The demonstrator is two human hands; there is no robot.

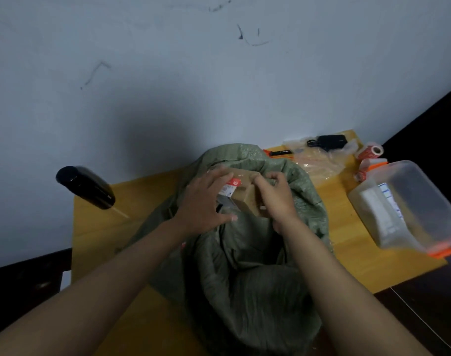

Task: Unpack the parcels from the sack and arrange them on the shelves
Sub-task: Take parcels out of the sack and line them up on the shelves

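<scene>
A green woven sack [247,265] lies open on the yellow wooden table [98,227]. At its mouth sits a brown cardboard parcel [245,199] with a white and red label. My left hand [201,204] lies spread over the parcel's left side and label. My right hand [275,196] grips the parcel's right edge with curled fingers. The sack's folds hide the lower part of the parcel. No shelves are in view.
A black bottle [86,187] stands at the table's far left. A clear plastic container with orange clips [409,209] stands at the right. Behind it are red tape rolls [370,151], a crumpled plastic bag [319,160], a black device [329,141] and a pen [278,152]. A grey wall rises behind.
</scene>
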